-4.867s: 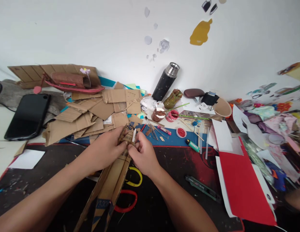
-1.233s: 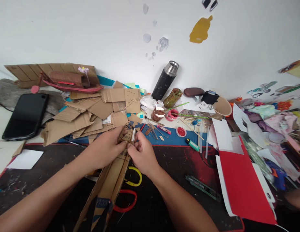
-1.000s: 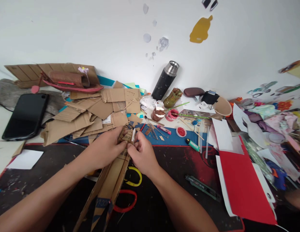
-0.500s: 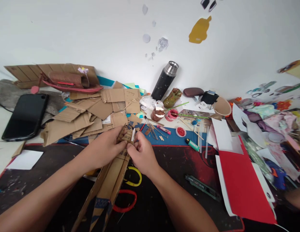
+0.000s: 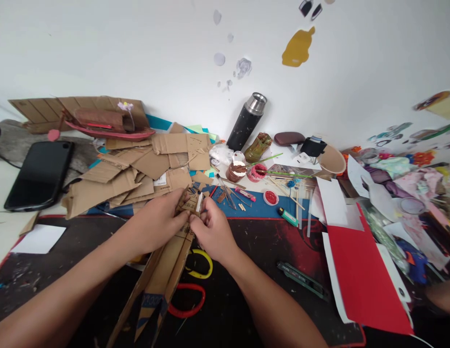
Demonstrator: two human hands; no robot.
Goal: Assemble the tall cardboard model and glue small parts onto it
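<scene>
A long folded cardboard strip (image 5: 166, 266) runs from the lower edge up to both of my hands. My left hand (image 5: 161, 220) is closed on the left side of its far end, thumb lying on top. On the right edge of that end, my right hand (image 5: 212, 229) pinches the cardboard with thumb and fingers. Between the hands a narrow white strip (image 5: 199, 202) shows along the edge; its kind I cannot make out. Partly under the cardboard lie a yellow scissor handle (image 5: 202, 264) and a red scissor handle (image 5: 192, 300).
Cardboard scraps (image 5: 127, 169) and a black phone (image 5: 39, 175) lie at left, below a model boat (image 5: 109, 128). Behind stand a black flask (image 5: 247, 121) and paint pots (image 5: 236, 170). At right are a utility knife (image 5: 303, 280) and red paper (image 5: 366, 280).
Both hands keep their grip at the cardboard's far end. The view has shifted very slightly; otherwise nothing has visibly moved.
</scene>
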